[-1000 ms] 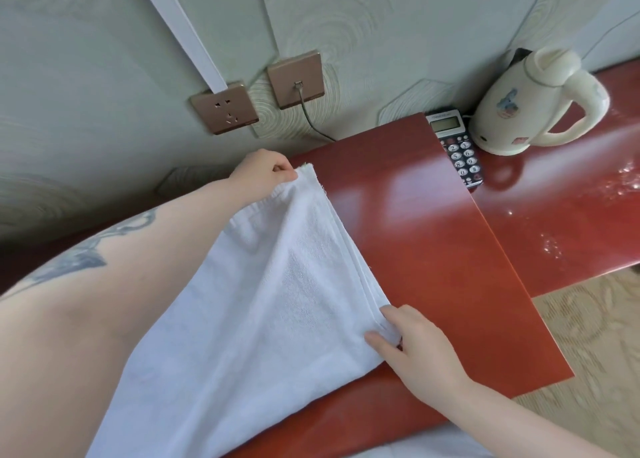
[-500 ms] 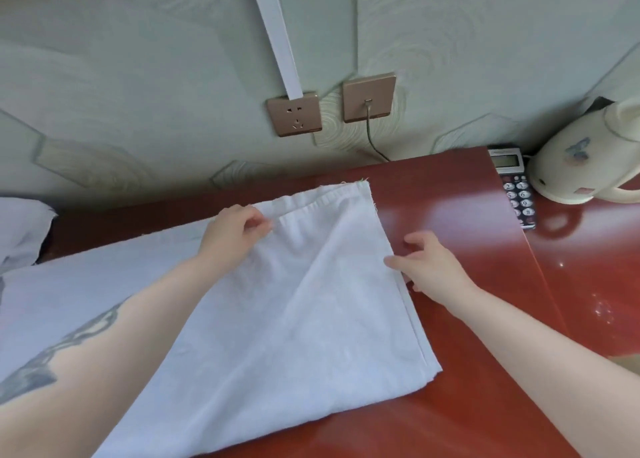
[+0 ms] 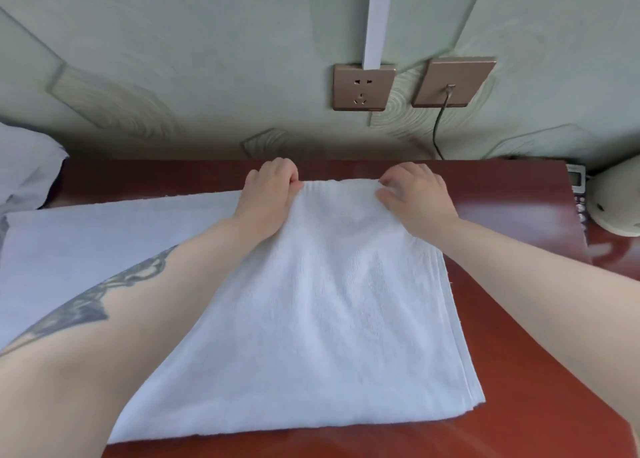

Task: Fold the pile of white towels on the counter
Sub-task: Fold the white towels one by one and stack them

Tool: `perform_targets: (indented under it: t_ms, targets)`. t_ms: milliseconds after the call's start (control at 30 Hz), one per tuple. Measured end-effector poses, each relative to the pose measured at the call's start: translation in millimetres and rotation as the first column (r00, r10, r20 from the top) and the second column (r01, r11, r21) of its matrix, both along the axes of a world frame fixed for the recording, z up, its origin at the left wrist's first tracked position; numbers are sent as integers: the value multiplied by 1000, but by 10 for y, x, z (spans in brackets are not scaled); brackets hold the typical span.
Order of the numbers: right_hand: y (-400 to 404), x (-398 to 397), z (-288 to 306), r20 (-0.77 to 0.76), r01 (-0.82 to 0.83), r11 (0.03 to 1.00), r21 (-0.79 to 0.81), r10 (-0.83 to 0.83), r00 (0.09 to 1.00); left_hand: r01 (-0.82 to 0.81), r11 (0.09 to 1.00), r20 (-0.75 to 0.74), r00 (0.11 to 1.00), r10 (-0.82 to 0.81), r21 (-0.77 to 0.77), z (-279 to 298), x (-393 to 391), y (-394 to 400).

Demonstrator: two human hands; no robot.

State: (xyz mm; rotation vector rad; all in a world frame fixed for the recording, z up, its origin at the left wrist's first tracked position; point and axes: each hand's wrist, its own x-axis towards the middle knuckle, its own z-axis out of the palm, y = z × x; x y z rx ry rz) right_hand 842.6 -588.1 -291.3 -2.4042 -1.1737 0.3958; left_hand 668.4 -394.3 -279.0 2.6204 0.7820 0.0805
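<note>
Both the left hand (image 3: pixel 270 194) and right hand (image 3: pixel 415 197) pinch the far edge of the soft, limp white terry towel (image 3: pixel 329 301), nearest the bronze wall socket (image 3: pixel 363 86); hold it by corners, as it sags elsewhere.

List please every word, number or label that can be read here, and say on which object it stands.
None can be read.
Phone at the right edge: its display and key markings are too blurred.
Wall socket: small mark at the lower corner, too small to read.
Towel, kettle: no text visible.
</note>
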Motion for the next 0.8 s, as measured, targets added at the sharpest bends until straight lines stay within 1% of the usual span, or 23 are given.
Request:
perform_targets:
  t_ms: [67, 100, 167, 200, 267, 333, 367, 467, 533, 600, 667, 733, 767, 800]
  targets:
    - [5, 12, 10, 31, -6, 998, 62, 4, 1000, -9, 1000, -25, 1000, 9, -24, -88, 24, -13]
    - [10, 30, 21, 50, -34, 997, 74, 31, 998, -17, 999, -27, 1000, 16, -41, -128, 32, -17]
    - [27, 75, 44, 77, -101, 994, 51, 97, 992, -6, 998, -26, 1000, 4, -58, -176, 37, 3]
    - [38, 105, 62, 77, -100, 994, 39, 96, 992, 14, 998, -28, 999, -16, -69, -186, 37, 27]
    - [70, 168, 91, 63, -46, 999, -5, 47, 997, 73, 993, -54, 995, -78, -88, -171, 38, 103]
    - [97, 200, 75, 71, -13, 997, -72, 18, 997, 141, 988, -97, 984, -147, -63, -152, 60, 177]
    - [101, 201, 55, 62, 11, 997, -82, -6, 998, 152, 988, -114, 981, -155, -37, -142, 71, 209]
    - [75, 213, 39, -30, 121, 986, -117, -125, 992, 66, 998, -122, 990, -66, -8, -90, -22, 327]
    - [1, 262, 33, -93, 113, 982, -150, -127, 988, 32, 999, -104, 994, -32, 1, -50, -236, 412]
    - [-97, 336, 52, -247, 143, 986, -91, -161, 955, 14, 1000, -38, 999, -14, 1, -3, -477, 503]
    - [-175, 378, 75, -372, 182, 982, -43, -185, 910, -10, 1000, -38, 999, 9, -13, 35, -681, 588]
    - [-182, 374, 81, -411, 197, 979, -50, -200, 890, -21, 1000, -114, 993, 19, -16, 49, -845, 641]
    - [-170, 359, 78, -410, 212, 976, -55, -216, 886, -28, 1000, -135, 991, 27, -4, 43, -911, 655]
    - [-154, 334, 70, -411, 237, 970, -47, -235, 881, -43, 999, -126, 991, 44, 13, 35, -969, 656]
